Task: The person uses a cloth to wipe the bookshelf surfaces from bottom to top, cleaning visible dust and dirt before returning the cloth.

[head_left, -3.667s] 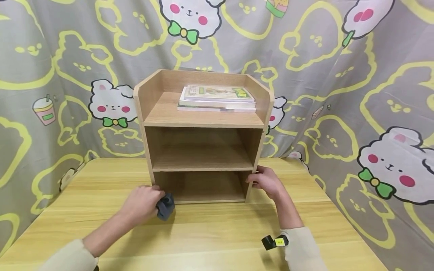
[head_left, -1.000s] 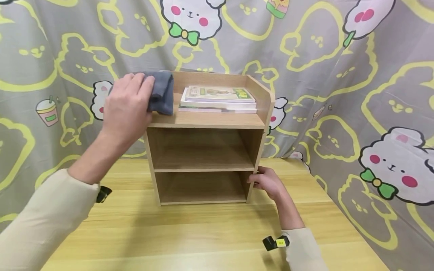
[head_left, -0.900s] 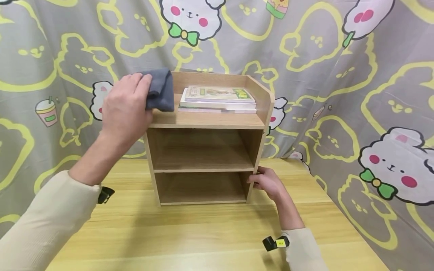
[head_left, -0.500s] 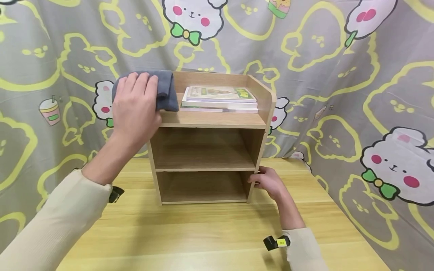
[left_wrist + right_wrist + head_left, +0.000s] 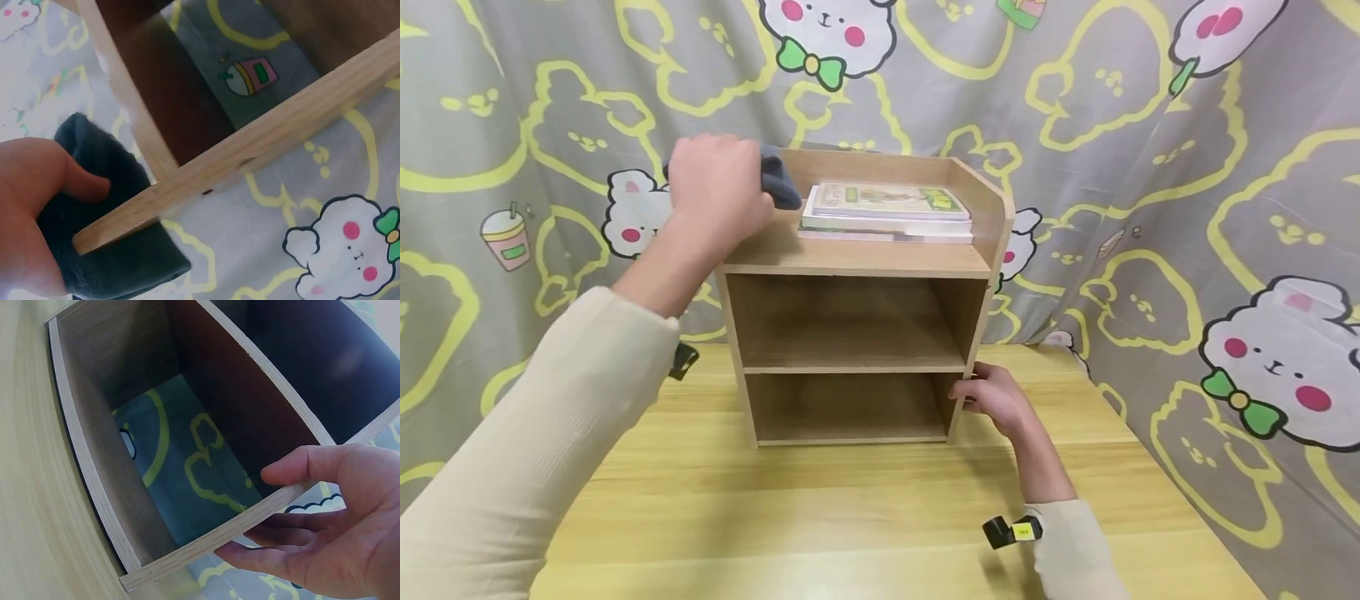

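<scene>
A wooden shelf unit (image 5: pixel 853 272) with two open compartments stands upright on the table. My left hand (image 5: pixel 718 183) is at the top of its left side panel, gripping a dark grey-blue cloth (image 5: pixel 781 182). In the left wrist view the cloth (image 5: pixel 131 265) is folded around the panel's end, lying on both faces, with my thumb pressing on one side. Down at the right, my right hand (image 5: pixel 1000 402) holds the right side panel. The right wrist view shows the thumb of that hand (image 5: pixel 356 512) on the inner side and fingers on the outer side.
Several stacked books (image 5: pixel 887 218) lie on the unit's top shelf, right of the cloth. The light wooden table (image 5: pixel 842 517) extends in front. A grey curtain (image 5: pixel 1120 167) with cartoon prints hangs close behind and on both sides.
My left hand has carried the cloth from the bottom of the left panel up to its top, then slightly farther back in the last half second. The right hand has kept its place.
</scene>
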